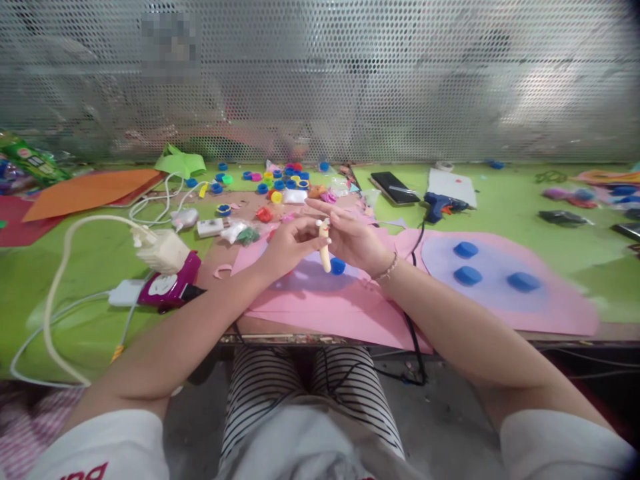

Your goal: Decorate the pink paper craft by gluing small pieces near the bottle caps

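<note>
A small cream-coloured stick-shaped figure (325, 256), with white bits and a red mark near its top, is held upright between my hands. My left hand (293, 245) is closed, its thumb and fingertips pinching the figure from the left. My right hand (357, 241) lies close on the other side, fingers stretched out and palm beside the figure; whether it touches is hard to tell. Below them, pink paper (310, 303) carries a pale purple piece, partly hidden by my hands. A blue bottle cap (338, 267) rests there.
On the right, pink and purple paper (565, 310) bears three blue caps (523, 282). Behind are a blue glue gun (440, 205), a phone (395, 187) and many coloured caps (290, 183). At left, cables surround a purple power strip (173, 283). A perforated metal panel (320, 80) stands behind.
</note>
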